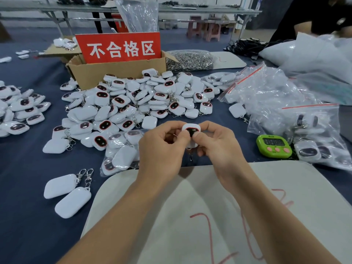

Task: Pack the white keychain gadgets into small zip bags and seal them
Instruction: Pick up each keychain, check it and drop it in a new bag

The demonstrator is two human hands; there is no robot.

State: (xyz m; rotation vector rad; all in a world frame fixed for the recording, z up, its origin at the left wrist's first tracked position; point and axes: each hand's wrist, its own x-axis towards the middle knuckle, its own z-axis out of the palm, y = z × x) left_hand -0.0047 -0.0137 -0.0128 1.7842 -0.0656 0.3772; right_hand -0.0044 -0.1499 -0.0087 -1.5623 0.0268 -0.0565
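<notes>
Dark blue cloth [28,187] covers our worktable, with a pale pad [285,187] under our forearms. Above its far edge our left hand [162,149] and right hand [219,147] meet, both pinching one white gadget [191,128]; we cannot tell whether a bag is round it. Its clasp [191,158] dangles below and could, we judge, snag on a bag mouth, or the smooth shell might slip from so light a pinch. Beyond our hands lie the gadget pile [133,103] and a cardboard box [114,71]; right of our right hand, zip bags [276,92] and a green timer [274,145]. Folding tables [190,9] stand farther back.
</notes>
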